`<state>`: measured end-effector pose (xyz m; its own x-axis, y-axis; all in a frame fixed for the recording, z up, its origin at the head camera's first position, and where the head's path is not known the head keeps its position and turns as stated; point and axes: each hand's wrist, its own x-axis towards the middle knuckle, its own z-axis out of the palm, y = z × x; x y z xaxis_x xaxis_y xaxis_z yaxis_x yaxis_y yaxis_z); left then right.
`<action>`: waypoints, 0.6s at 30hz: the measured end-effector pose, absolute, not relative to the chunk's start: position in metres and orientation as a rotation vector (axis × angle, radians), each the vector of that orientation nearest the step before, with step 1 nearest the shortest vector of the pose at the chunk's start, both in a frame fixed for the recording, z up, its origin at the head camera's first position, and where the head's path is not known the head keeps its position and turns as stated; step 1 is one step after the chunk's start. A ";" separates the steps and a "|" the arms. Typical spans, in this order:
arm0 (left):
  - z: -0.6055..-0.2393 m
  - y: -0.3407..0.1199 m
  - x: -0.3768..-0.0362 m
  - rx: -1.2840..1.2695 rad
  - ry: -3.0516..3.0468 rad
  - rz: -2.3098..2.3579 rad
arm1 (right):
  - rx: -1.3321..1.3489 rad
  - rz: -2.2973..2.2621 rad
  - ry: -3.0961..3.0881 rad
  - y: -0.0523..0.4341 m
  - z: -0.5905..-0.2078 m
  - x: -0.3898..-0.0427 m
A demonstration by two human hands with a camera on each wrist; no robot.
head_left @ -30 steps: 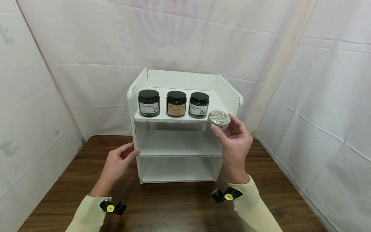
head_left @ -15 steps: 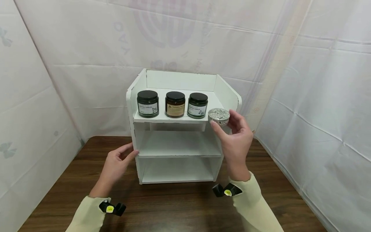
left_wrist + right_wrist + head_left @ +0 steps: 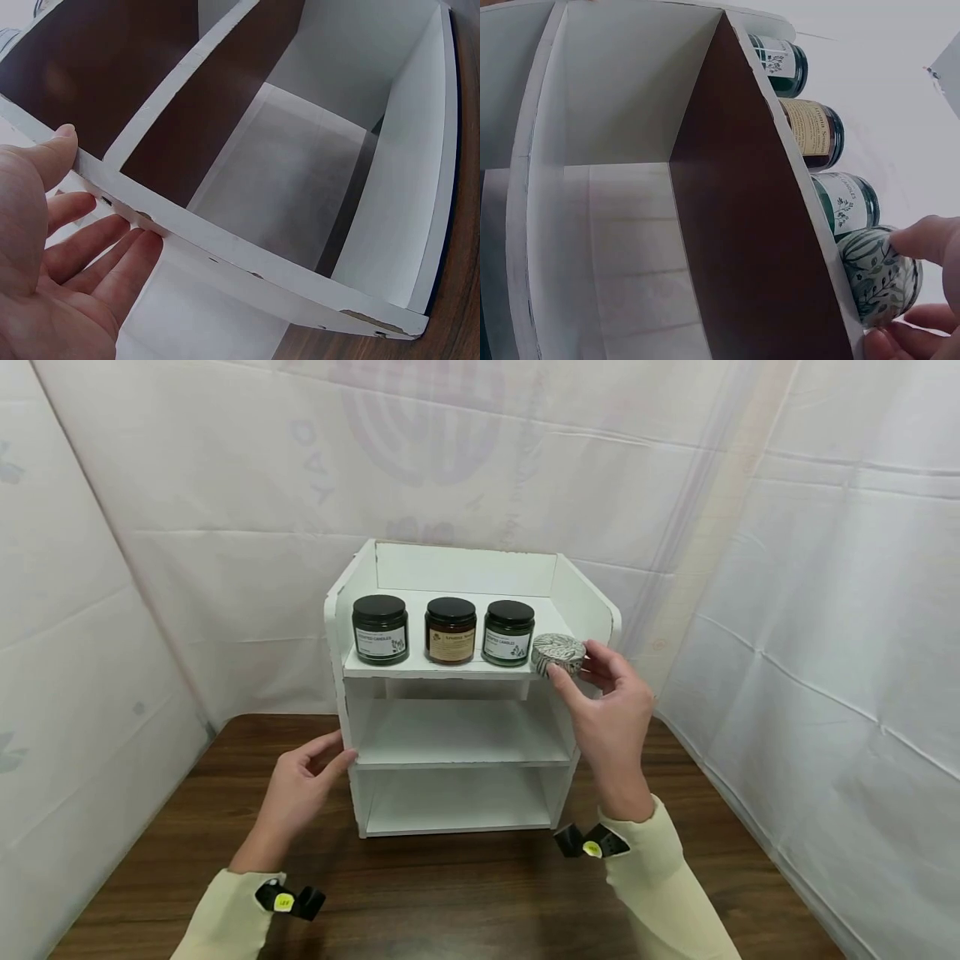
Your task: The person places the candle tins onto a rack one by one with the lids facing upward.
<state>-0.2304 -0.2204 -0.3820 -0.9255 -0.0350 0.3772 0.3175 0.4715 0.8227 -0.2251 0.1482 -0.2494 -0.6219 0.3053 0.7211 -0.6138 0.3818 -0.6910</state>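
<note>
We are setting the small round tin with the leaf-patterned lid (image 3: pixel 558 652) onto the top tier of the white three-tier shelf unit (image 3: pixel 592 610), just beside three dark glass candle jars (image 3: pixel 446 629). Our right hand (image 3: pixel 611 714) pinches the tin; our left hand (image 3: pixel 300 789), fingers spread, steadies the unit's side. We judge the next move needs the tin seated flat, then a gentle release.

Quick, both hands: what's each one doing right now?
Left hand: open, fingers touching the white shelf unit's left side.
Right hand: holding the patterned tin at the top shelf's right end.
</note>
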 end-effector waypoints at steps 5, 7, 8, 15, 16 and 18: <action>-0.382 -0.221 -0.230 -0.220 -2.403 -1.428 | 0.344 1.171 -1.715 0.144 -0.256 -0.228; -0.382 -0.221 -0.230 -0.219 -2.407 -1.429 | 0.363 1.086 -1.680 0.141 -0.258 -0.230; -0.382 -0.221 -0.230 -0.220 -2.410 -1.427 | 0.368 1.057 -1.668 0.140 -0.259 -0.231; -0.381 -0.220 -0.231 -0.223 -2.405 -1.438 | 0.332 0.997 -1.679 0.135 -0.258 -0.238; -0.381 -0.220 -0.230 -0.225 -2.403 -1.441 | 0.331 0.987 -1.688 0.135 -0.257 -0.239; -0.381 -0.220 -0.230 -0.223 -2.401 -1.441 | 0.326 0.965 -1.702 0.135 -0.255 -0.240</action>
<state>-0.2302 -0.2200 -0.3806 -0.9331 -0.0351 0.3579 0.2993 0.4758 0.8271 -0.2401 0.1348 -0.2555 -0.3629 0.2481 0.8982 -0.6431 0.6308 -0.4342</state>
